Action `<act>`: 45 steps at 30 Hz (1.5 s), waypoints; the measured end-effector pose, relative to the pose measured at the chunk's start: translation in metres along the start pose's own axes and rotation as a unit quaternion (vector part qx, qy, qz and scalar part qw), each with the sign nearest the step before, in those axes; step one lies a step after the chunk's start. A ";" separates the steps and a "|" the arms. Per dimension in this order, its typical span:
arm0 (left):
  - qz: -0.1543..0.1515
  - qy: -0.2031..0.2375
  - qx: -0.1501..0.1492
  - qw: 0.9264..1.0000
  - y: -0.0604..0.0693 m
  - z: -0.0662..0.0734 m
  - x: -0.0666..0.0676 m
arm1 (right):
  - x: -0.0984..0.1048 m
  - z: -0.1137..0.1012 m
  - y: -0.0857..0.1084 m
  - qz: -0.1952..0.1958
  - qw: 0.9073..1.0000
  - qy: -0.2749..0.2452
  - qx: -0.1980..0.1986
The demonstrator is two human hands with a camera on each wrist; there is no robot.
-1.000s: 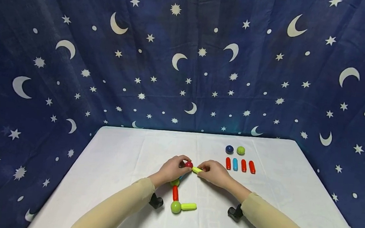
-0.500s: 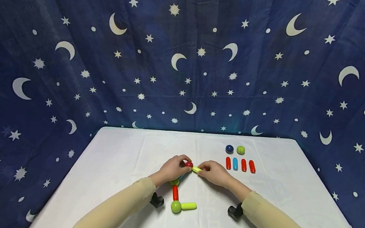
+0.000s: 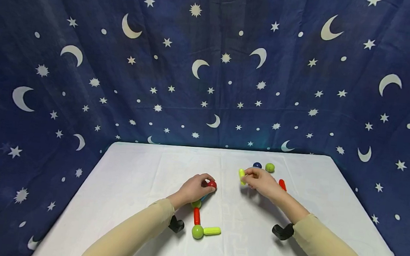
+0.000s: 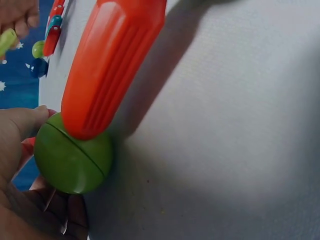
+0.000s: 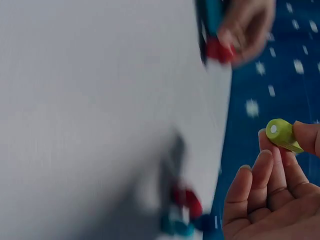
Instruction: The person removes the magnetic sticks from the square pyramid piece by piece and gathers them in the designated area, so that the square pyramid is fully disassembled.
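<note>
By the thumb and fingers of the left hand (image 3: 193,188), the red ball (image 3: 212,184) was pinched, and a blue stick (image 3: 204,198) was partly hidden just below these fingers. A yellow stick (image 3: 241,175) was pinched by the fingers of the right hand (image 3: 261,182) and held above the table (image 3: 131,170), with a dark blue ball (image 3: 257,165) seen just beyond them.

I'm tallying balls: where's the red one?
In the head view, the left hand pinches the red ball, left of the yellow rod in the right hand.
</note>
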State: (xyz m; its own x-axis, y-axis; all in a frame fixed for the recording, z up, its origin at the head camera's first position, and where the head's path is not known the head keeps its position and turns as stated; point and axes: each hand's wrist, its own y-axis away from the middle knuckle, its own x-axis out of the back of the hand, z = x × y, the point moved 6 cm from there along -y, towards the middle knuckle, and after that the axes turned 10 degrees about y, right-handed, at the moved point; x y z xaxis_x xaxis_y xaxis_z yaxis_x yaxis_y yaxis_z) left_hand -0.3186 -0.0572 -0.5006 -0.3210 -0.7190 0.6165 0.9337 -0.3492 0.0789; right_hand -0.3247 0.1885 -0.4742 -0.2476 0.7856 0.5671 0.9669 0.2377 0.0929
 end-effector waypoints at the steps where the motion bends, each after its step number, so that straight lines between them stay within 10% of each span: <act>1: -0.001 0.001 0.000 1.000 0.000 0.000 0.000 | 0.012 0.003 0.002 0.010 1.000 -0.003 -0.006; 14: 0.000 0.014 0.003 1.000 0.002 0.002 0.001 | 0.120 0.103 0.034 0.056 0.981 0.111 -0.149; 45: 0.000 0.027 0.000 1.000 0.002 -0.001 0.001 | 0.111 0.121 0.034 0.041 0.974 0.174 -0.139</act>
State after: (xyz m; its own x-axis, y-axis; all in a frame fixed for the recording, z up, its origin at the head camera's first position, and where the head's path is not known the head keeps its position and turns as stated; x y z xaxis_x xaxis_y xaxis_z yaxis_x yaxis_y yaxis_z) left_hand -0.3169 -0.0594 -0.5004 -0.3292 -0.7502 0.5734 0.9336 -0.3494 0.0789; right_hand -0.3264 0.3529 -0.5074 -0.1790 0.5433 0.8202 0.9739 -0.0202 0.2259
